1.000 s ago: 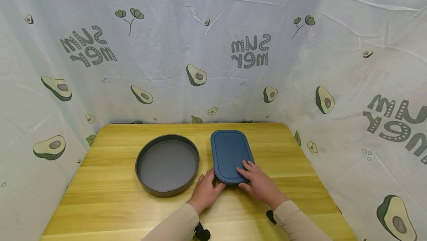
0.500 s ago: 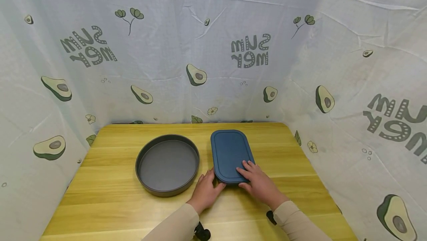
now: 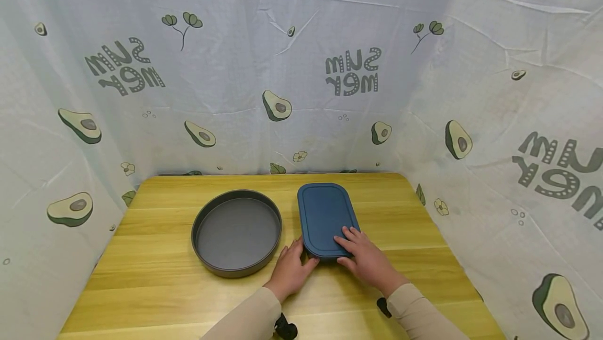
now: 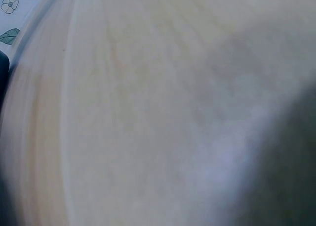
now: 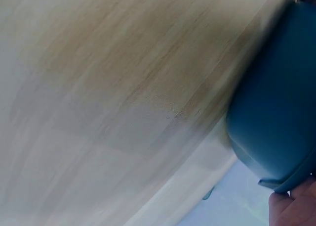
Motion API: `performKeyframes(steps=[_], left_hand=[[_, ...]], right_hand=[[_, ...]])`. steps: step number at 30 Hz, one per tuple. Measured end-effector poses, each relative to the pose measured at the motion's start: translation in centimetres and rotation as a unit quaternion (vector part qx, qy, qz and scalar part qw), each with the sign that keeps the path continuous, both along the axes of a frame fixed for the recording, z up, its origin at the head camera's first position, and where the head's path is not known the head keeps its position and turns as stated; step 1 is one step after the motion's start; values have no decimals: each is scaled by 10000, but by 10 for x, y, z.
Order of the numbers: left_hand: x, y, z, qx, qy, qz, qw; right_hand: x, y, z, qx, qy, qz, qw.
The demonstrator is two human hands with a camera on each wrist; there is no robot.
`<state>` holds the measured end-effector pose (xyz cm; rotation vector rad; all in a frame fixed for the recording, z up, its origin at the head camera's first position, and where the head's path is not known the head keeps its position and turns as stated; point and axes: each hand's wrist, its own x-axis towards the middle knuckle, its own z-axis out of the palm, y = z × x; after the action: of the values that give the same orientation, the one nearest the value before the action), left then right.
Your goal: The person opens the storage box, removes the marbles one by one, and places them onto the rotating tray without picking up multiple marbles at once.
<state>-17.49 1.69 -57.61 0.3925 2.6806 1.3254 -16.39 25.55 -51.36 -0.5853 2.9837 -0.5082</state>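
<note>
A dark blue rectangular food container with a lid [image 3: 325,214] sits on the table, right of the middle. My left hand [image 3: 289,272] holds its near left corner, fingers along the side and thumb at the front. With my right hand [image 3: 369,261] I grip the near right corner: fingers spread on top of the lid, thumb at the front edge. In the right wrist view the container's wall [image 5: 281,102] fills the right side, and fingertips [image 5: 296,206] touch the lid's rim by a small tab. The left wrist view is blurred and mostly shows tabletop.
A round dark grey baking pan [image 3: 237,233] stands left of the container, close to my left hand. The wood-grain table [image 3: 155,287] is enclosed at the back and sides by a white curtain [image 3: 226,78] printed with avocados.
</note>
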Motion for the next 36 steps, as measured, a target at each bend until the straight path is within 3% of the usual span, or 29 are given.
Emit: performKeyframes(steps=[18, 36], left_hand=[[3, 0, 5, 9, -27, -35, 10000], [2, -1, 3, -10, 20, -89, 10000]], right_hand=[[1, 3, 0, -44, 68, 9, 10000], [4, 2, -1, -170, 254, -35, 9995]])
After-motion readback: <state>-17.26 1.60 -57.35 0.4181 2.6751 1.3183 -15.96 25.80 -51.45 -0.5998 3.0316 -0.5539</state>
